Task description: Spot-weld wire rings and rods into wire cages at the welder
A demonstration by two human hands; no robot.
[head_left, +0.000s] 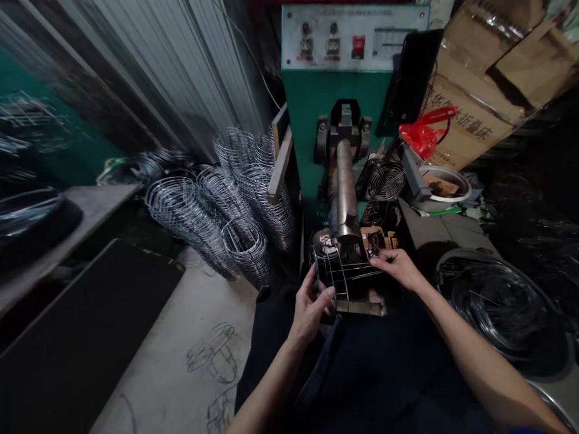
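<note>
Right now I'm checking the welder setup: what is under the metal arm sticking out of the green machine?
Under the metal arm sits the wire frame, held by the left hand and right hand. The arm covers the contact point.

Concrete floor and side bench

Stacks of finished wire cages [226,199] are piled on the concrete floor [172,374], where two loose wire frames [212,355] are also laid; coiled wire [27,217] is carried by the bench [94,202] at left.

A wire cage [337,271] sits before the welding machine [346,120], under its horn [346,193]. Stacked wire cages [226,205] lie left; wire coils [493,301] right.
</note>
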